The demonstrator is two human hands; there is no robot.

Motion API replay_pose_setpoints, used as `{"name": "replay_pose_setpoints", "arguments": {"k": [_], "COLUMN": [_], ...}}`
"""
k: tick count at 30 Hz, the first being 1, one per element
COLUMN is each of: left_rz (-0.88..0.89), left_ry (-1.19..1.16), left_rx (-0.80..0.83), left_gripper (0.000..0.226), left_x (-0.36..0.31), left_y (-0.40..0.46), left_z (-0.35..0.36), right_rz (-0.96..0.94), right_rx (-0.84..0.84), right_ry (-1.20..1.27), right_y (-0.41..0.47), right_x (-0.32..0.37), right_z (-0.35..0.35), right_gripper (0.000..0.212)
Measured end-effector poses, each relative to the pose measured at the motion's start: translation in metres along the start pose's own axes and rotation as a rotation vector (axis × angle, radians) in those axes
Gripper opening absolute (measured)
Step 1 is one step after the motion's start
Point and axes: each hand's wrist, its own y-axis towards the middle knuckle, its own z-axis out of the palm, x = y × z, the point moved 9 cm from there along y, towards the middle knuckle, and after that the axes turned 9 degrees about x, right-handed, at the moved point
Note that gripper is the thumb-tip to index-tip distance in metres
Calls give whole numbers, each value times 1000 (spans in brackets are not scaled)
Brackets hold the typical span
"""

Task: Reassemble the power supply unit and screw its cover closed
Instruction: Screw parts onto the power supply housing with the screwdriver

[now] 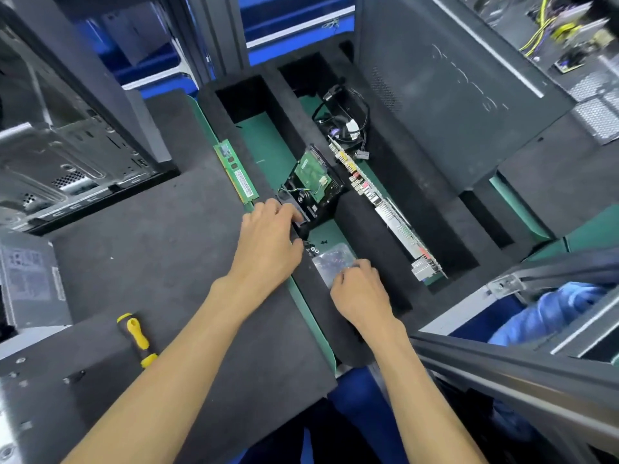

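Both my hands reach into a foam-walled parts tray on the bench. My left hand rests on the tray's foam rim, its fingers touching a black fan part below a hard drive with a green board. My right hand has curled fingertips on a small clear plastic bag lying on the green tray floor; what it pinches is hidden. Several small black screws lie just beside the bag. A grey metal power supply box sits at the far left. A yellow-handled screwdriver lies on the dark mat.
A green memory stick lies along the tray's left edge. A long circuit board and black cables fill the tray's right slot. An open computer case stands at upper left, a dark panel at upper right, and blue cloth at right.
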Motion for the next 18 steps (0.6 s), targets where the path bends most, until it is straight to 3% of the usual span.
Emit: {"name": "replay_pose_setpoints", "arguments": {"k": [3,7,10,13,18], "left_rz": [83,150,195,193,126], "left_ry": [-26,223,364,458,518], "left_rx": [127,335,449,542,588], "left_gripper": [27,16,33,13,33], "left_x": [-24,-52,-66,-67,-59], "left_y": [12,37,51,63,78], "left_z": [18,52,73,96,125], "right_rz": [25,30,40,43,39], "right_rx": [29,52,71,90,59], "right_ry": [-11,10,-7,-3,13], "right_y": [0,3,4,5,8], "right_x": [-5,-7,-10,-14,-17], "right_z": [-1,0,3,6,7], "right_gripper": [33,30,30,33,30]}}
